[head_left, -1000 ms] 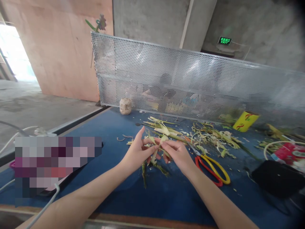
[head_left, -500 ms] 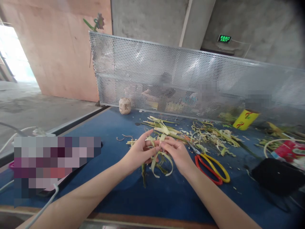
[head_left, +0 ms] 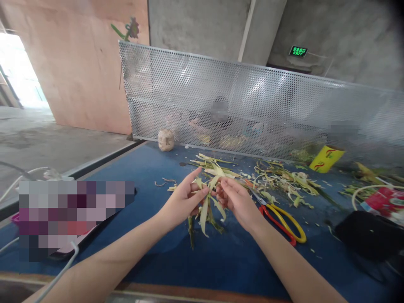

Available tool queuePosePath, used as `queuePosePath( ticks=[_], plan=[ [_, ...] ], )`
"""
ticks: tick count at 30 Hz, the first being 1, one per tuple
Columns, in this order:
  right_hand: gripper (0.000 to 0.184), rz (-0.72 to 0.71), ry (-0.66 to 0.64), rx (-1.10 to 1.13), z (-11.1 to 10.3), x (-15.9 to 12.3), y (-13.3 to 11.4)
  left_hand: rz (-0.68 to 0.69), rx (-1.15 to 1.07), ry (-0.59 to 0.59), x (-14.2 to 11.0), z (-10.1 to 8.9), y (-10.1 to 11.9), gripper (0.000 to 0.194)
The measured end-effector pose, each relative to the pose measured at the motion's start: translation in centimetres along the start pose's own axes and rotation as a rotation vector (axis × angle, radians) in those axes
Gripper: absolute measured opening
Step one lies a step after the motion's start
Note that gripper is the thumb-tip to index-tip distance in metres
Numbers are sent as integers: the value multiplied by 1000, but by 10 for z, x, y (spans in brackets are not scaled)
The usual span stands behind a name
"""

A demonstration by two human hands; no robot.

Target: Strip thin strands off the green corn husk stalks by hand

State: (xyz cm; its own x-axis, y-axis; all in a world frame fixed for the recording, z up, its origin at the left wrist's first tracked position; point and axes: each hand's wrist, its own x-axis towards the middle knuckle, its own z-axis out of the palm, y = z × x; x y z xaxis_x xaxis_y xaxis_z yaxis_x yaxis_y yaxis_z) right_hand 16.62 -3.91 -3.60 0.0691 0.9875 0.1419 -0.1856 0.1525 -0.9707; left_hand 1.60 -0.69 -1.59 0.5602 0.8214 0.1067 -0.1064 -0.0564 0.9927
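Pale green leaf strips [head_left: 204,213] spread out star-like between my two hands over the blue table. My left hand [head_left: 185,200] pinches them near their centre between thumb and fingers, its index finger pointing up and away. Close beside it, my right hand [head_left: 236,197] has thumb and fingers closed at the tip of one upper strip. A darker green stem [head_left: 191,235] shows below my left hand. Right of my right hand lie scissors [head_left: 288,223] with one red and one yellow handle loop; their blades point toward the leaf scraps.
Leaf scraps [head_left: 284,179] litter the table [head_left: 151,256] beyond my hands. A yellow tube [head_left: 327,159] and a wrapped roll [head_left: 166,140] stand near the perforated metal screen [head_left: 189,92]. At right sits a black object [head_left: 369,233]; a blurred-out item lies at left.
My right hand has shifted slightly right, away from my left. The looped strips below the hands now hang straighter and fan apart.
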Motion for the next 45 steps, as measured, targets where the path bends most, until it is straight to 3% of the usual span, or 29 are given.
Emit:
queuePosePath(
  ticks=[3,7,12,17,21,27,33,38,45],
  plan=[
    [25,106,-108,-6,1,-1,1,62,-24,38,0,0,1,72],
    [24,98,-204,-81,3,-2,1,112,-68,10,0,1,0,78],
    [28,90,-220,-24,4,-3,2,148,-92,-16,1,1,-2,82],
    [27,59,-254,-59,6,-3,6,82,-119,-12,-1,1,-4,83],
    [27,57,-235,-69,7,-4,4,1,-77,37,-1,0,-4,75],
    [28,138,-279,62,9,-7,1,36,-41,43,-2,0,-4,83],
    [23,77,-202,72,10,-4,8,95,-48,-78,-3,1,-12,87],
    [26,83,-151,-83,7,-2,9,100,-98,-132,-6,4,-12,95],
    [23,97,-135,-125,8,-4,6,107,-32,-32,-8,5,-7,88]
  ],
)
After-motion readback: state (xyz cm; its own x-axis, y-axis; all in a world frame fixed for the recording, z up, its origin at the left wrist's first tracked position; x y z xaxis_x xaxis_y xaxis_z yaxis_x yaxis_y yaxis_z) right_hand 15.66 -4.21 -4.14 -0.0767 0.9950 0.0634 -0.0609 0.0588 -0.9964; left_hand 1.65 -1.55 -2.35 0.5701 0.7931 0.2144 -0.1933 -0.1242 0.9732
